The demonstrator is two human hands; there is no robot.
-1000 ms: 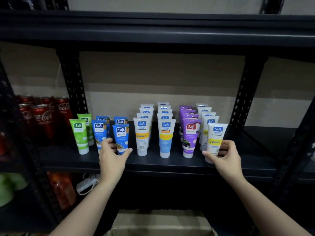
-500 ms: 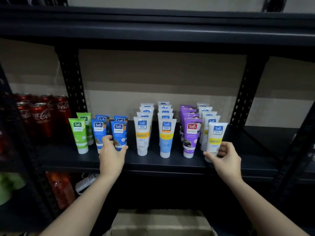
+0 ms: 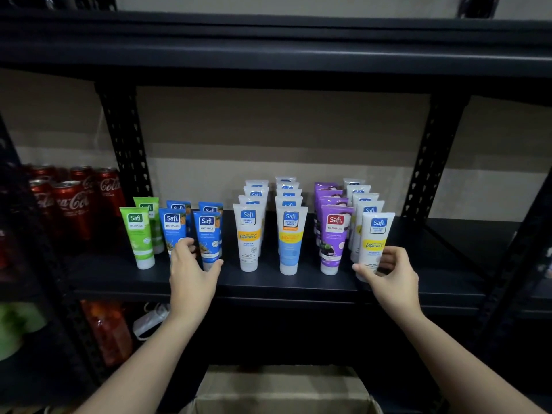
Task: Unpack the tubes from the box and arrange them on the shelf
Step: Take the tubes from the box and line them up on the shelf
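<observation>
Tubes (image 3: 248, 240) on shelf (image 3: 268, 283), right of cans (image 3: 71, 204)

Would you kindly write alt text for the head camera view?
Left hand grips a blue tube and right hand a white tube, both in front of rows of tubes on a black shelf; red cans stand left.

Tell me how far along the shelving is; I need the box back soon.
Done: rows of tubes stand on the shelf: green, blue, white and purple. In hand: the left hand holds the front blue tube, and the right hand holds the front white tube of the rightmost row, both standing on the shelf. Left: the box is below, but its inside is out of view.
</observation>
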